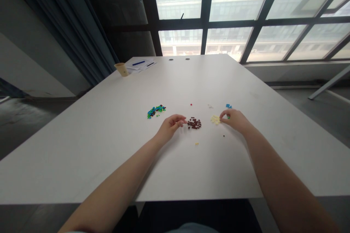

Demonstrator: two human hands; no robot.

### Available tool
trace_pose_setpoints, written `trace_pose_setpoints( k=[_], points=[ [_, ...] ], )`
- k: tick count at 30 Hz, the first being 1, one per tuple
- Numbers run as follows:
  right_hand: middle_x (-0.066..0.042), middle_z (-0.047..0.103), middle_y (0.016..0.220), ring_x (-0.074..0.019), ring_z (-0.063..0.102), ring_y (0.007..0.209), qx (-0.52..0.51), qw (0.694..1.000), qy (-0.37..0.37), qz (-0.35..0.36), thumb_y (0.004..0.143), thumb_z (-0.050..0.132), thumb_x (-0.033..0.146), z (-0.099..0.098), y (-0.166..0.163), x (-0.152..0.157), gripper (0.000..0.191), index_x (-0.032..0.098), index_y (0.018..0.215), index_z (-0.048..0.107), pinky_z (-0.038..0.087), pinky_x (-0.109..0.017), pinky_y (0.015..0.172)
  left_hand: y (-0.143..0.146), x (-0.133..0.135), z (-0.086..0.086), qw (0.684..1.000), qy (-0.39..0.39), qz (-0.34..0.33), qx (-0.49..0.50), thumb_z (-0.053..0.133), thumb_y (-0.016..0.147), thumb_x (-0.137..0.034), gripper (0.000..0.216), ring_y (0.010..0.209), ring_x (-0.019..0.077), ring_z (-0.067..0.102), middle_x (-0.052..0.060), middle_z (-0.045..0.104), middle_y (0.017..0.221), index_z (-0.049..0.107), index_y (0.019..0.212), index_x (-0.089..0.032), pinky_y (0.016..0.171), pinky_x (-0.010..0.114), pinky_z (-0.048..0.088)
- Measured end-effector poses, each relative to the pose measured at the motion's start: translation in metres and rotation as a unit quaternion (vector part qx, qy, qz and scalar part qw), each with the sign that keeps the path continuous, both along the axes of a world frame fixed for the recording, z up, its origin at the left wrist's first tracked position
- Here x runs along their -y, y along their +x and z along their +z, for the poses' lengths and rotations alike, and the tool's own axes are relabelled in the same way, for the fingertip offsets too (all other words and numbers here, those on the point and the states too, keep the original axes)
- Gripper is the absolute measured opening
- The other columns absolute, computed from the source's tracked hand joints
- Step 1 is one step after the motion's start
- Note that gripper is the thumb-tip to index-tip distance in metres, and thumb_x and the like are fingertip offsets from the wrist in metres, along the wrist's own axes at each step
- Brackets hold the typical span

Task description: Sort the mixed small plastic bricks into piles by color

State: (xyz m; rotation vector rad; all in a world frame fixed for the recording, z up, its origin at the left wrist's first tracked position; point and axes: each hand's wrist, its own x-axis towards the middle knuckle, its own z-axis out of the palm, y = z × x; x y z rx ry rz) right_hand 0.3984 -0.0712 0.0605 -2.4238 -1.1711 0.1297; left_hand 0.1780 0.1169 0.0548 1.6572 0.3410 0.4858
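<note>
My left hand (172, 125) is at the left edge of a pile of small dark brown toy bricks (194, 123). Its fingers are curled, with thumb and forefinger close together; anything between the tips is too small to make out. Over the right side of some cream toy bricks (215, 119), my right hand (235, 119) pinches with thumb and forefinger. The fingertips touch the cream bricks, but what they grip cannot be made out. A green piece (229, 117) shows in the gap between the fingers of that hand.
Mixed blue, green and brown bricks (155, 110) lie to the left. Around the piles are blue bricks (228, 106), whitish bricks (210, 106), a red brick (191, 104), yellow bricks (197, 143) and a black piece (224, 136). A cup (121, 69) stands beside papers (139, 67) far left.
</note>
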Motion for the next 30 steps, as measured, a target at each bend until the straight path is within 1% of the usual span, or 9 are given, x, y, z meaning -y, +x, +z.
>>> trace_pose_setpoints(
  k=[8, 11, 15, 18, 21, 24, 26, 28, 30],
  points=[
    [0.000, 0.051, 0.065, -0.0109, 0.045, 0.057, -0.053, 0.995, -0.077, 0.027, 0.065, 0.060, 0.024, 0.008, -0.001, 0.005, 0.014, 0.022, 0.074, 0.071, 0.033, -0.023, 0.055, 0.001, -0.002, -0.007, 0.999, 0.001, -0.035, -0.004, 0.062, 0.073, -0.039, 0.032, 0.073, 0.0134, 0.056, 0.006, 0.065, 0.081, 0.059, 0.094, -0.015, 0.069, 0.028, 0.042],
    [0.000, 0.051, 0.066, -0.0112, 0.047, 0.060, -0.062, 0.993, -0.101, 0.027, 0.065, 0.060, 0.023, 0.009, -0.003, 0.003, 0.016, 0.021, 0.076, 0.071, 0.034, -0.022, 0.057, 0.000, -0.003, -0.007, 0.999, 0.007, -0.041, -0.001, 0.060, 0.074, -0.039, 0.031, 0.072, 0.0126, 0.056, 0.005, 0.064, 0.080, 0.058, 0.094, -0.015, 0.069, 0.027, 0.042],
    [-0.001, 0.051, 0.068, -0.0124, 0.048, 0.064, -0.064, 0.992, -0.106, 0.022, 0.064, 0.061, 0.021, 0.007, -0.005, 0.002, 0.016, 0.021, 0.076, 0.071, 0.035, -0.023, 0.060, 0.001, -0.002, -0.005, 0.999, 0.016, -0.033, -0.004, 0.060, 0.074, -0.039, 0.031, 0.070, 0.0125, 0.055, 0.005, 0.064, 0.079, 0.058, 0.093, -0.015, 0.068, 0.027, 0.042],
    [0.000, 0.050, 0.065, -0.0116, 0.046, 0.061, -0.059, 0.994, -0.091, 0.033, 0.066, 0.058, 0.022, 0.008, -0.002, 0.003, 0.017, 0.021, 0.076, 0.071, 0.034, -0.023, 0.059, 0.001, -0.006, -0.005, 0.999, 0.042, -0.011, -0.004, 0.057, 0.076, -0.038, 0.028, 0.068, 0.0123, 0.055, 0.004, 0.063, 0.078, 0.058, 0.092, -0.016, 0.067, 0.027, 0.042],
    [0.001, 0.047, 0.059, -0.0107, 0.042, 0.055, -0.045, 0.997, -0.065, 0.019, 0.069, 0.053, 0.023, 0.009, 0.000, 0.006, 0.018, 0.020, 0.077, 0.069, 0.031, -0.023, 0.055, -0.002, -0.021, -0.004, 0.994, 0.093, 0.065, -0.003, 0.051, 0.079, -0.033, 0.021, 0.068, 0.0129, 0.055, 0.004, 0.062, 0.079, 0.058, 0.090, -0.016, 0.067, 0.028, 0.043],
    [0.002, 0.045, 0.055, -0.0103, 0.039, 0.051, -0.031, 0.999, -0.042, -0.014, 0.070, 0.050, 0.024, 0.011, -0.001, 0.008, 0.020, 0.020, 0.078, 0.067, 0.028, -0.024, 0.052, -0.012, -0.048, -0.003, 0.965, 0.186, 0.182, -0.025, 0.047, 0.079, -0.024, 0.016, 0.073, 0.0157, 0.055, 0.005, 0.062, 0.083, 0.060, 0.087, -0.018, 0.071, 0.031, 0.043],
    [0.002, 0.045, 0.055, -0.0101, 0.038, 0.050, -0.023, 0.999, -0.026, -0.028, 0.070, 0.049, 0.024, 0.013, -0.003, 0.009, 0.019, 0.019, 0.077, 0.066, 0.027, -0.024, 0.051, -0.020, -0.066, -0.004, 0.926, 0.282, 0.245, -0.059, 0.047, 0.077, -0.016, 0.017, 0.081, 0.0190, 0.054, 0.007, 0.060, 0.087, 0.063, 0.082, -0.019, 0.078, 0.034, 0.041],
    [0.003, 0.045, 0.054, -0.0099, 0.037, 0.049, -0.019, 0.999, -0.015, -0.036, 0.070, 0.048, 0.025, 0.015, -0.005, 0.010, 0.019, 0.019, 0.075, 0.066, 0.027, -0.024, 0.051, -0.027, -0.080, -0.007, 0.892, 0.341, 0.269, -0.122, 0.048, 0.075, -0.012, 0.019, 0.086, 0.0223, 0.053, 0.009, 0.058, 0.090, 0.065, 0.078, -0.019, 0.080, 0.037, 0.039],
    [0.003, 0.044, 0.053, -0.0098, 0.036, 0.049, -0.018, 0.999, -0.008, -0.040, 0.070, 0.048, 0.026, 0.017, -0.006, 0.009, 0.019, 0.019, 0.074, 0.065, 0.027, -0.024, 0.050, -0.030, -0.086, -0.011, 0.869, 0.366, 0.273, -0.191, 0.051, 0.074, -0.013, 0.018, 0.089, 0.0260, 0.052, 0.011, 0.056, 0.093, 0.068, 0.077, -0.019, 0.078, 0.041, 0.039]
  ],
)
